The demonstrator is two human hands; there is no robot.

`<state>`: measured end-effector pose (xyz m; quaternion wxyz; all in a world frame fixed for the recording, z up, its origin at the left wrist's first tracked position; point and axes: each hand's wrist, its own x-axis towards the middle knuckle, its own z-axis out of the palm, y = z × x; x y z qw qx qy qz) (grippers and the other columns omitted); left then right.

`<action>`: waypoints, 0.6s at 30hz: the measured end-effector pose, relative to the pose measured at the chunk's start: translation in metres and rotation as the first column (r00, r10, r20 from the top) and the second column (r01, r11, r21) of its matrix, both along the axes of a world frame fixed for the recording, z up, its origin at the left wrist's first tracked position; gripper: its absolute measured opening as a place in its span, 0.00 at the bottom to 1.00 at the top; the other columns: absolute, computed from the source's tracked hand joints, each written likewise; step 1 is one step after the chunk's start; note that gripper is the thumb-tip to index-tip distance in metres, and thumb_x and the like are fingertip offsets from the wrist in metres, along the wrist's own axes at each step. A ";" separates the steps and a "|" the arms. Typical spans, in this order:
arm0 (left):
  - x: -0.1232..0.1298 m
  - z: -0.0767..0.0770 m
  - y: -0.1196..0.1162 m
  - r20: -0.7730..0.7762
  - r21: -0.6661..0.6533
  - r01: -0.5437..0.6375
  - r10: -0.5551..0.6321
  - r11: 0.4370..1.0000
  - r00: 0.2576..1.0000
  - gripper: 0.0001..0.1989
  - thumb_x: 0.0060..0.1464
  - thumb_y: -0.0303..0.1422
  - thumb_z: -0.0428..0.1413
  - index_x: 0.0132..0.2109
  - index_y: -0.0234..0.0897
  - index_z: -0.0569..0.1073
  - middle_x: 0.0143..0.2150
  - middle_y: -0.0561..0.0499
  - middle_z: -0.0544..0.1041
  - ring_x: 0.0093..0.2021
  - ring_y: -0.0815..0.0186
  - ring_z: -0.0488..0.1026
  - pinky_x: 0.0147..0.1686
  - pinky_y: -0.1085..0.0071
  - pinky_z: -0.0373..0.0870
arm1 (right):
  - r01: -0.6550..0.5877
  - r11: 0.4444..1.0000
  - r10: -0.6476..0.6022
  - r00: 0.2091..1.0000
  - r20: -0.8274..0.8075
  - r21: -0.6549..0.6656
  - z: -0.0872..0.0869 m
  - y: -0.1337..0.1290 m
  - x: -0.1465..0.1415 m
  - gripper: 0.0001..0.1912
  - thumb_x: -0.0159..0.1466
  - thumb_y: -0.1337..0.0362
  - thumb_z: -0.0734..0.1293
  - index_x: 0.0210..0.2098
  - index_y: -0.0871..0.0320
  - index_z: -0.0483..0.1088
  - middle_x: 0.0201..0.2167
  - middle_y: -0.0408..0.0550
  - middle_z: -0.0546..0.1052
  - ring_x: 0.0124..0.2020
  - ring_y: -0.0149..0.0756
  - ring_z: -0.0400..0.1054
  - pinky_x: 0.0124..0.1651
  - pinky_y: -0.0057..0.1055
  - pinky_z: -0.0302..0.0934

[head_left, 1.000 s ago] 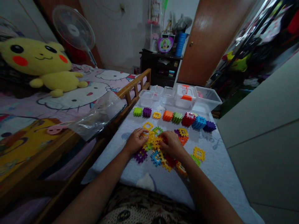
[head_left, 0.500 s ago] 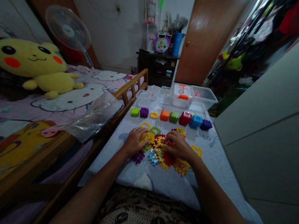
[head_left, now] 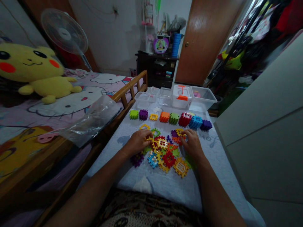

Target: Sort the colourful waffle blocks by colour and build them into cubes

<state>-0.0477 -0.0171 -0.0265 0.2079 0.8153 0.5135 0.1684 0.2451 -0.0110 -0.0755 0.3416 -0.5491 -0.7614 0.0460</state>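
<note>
Loose plastic building pieces in many colours lie in a pile on the cloth-covered table. At the pile's left side, my left hand (head_left: 139, 142) is closed on a yellow piece (head_left: 149, 139). My right hand (head_left: 191, 142) is at the right side, its fingers pinching the edge of another yellow piece (head_left: 179, 132). Between the hands are a pale yellow window piece (head_left: 163, 143), a red piece (head_left: 169, 159) and a blue piece (head_left: 153, 160). An orange-yellow window piece (head_left: 181, 167) lies nearest me. Behind the pile stands a row of stacks sorted by colour, including an orange stack (head_left: 164, 117).
Clear plastic boxes (head_left: 142, 100) and a lidded box with orange clasps (head_left: 181, 96) line the table's far end. A wooden bed rail (head_left: 129, 90) runs along the left, with a plastic bag (head_left: 92, 119) beyond it. A pale cabinet (head_left: 265, 132) stands at the right.
My right hand has moved right, uncovering pieces in the middle of the pile, and now pinches a yellow piece. My left hand's fingers have closed on a yellow piece. The view has shifted slightly.
</note>
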 end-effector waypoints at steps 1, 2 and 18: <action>0.005 0.003 0.000 0.009 0.022 0.006 -0.006 1.000 1.000 0.08 0.51 0.21 0.56 0.37 0.38 0.73 0.37 0.51 0.76 0.41 0.62 0.74 0.43 0.67 0.69 | 0.009 1.000 -0.009 1.000 0.003 0.003 -0.001 0.001 0.000 0.06 0.64 0.67 0.63 0.38 0.57 0.73 0.39 0.54 0.75 0.43 0.48 0.67 0.49 0.43 0.61; 0.010 0.006 0.001 0.012 0.051 0.012 -0.013 0.999 1.000 0.09 0.50 0.21 0.56 0.37 0.38 0.72 0.37 0.51 0.75 0.41 0.62 0.73 0.43 0.67 0.68 | 0.019 1.000 -0.020 1.000 0.005 0.008 -0.001 0.002 0.000 0.06 0.64 0.67 0.63 0.37 0.57 0.73 0.39 0.54 0.75 0.43 0.47 0.67 0.48 0.43 0.61; 0.055 0.004 0.003 -0.157 -0.011 0.284 -0.282 0.959 0.946 0.21 0.53 0.38 0.64 0.52 0.38 0.71 0.53 0.45 0.73 0.54 0.57 0.70 0.54 0.64 0.67 | 0.065 0.997 -0.065 0.998 -0.005 0.050 -0.005 0.008 0.004 0.07 0.63 0.69 0.62 0.35 0.57 0.73 0.37 0.54 0.76 0.41 0.47 0.67 0.47 0.42 0.60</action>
